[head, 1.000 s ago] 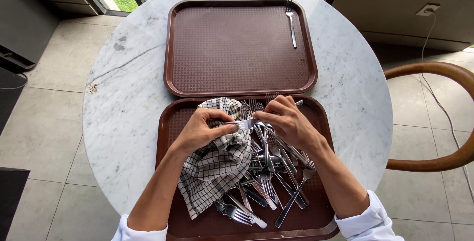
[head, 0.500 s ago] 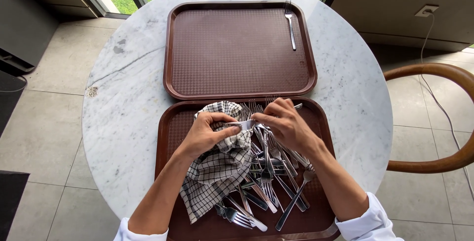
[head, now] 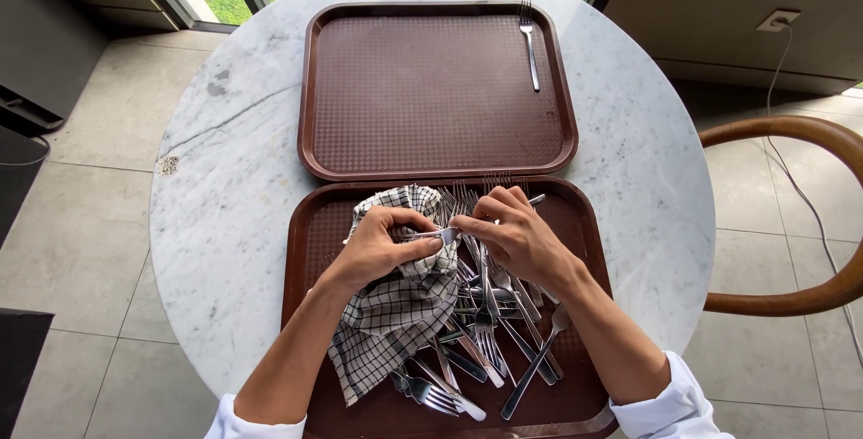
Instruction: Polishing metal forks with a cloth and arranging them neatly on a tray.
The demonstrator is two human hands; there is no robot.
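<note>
So on the round marble table our far tray holds one fork; the near tray carries the whole pile. Left hand clamps the checked cloth around a utensil; right hand pinches its other end.

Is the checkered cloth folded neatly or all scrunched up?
Scrunched up. The checkered cloth is bunched and creased in the left hand, trailing loosely over the near tray.

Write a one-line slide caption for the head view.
Left hand with checked cloth and right hand hold one steel fork above a brown plastic tray of forks.
</note>
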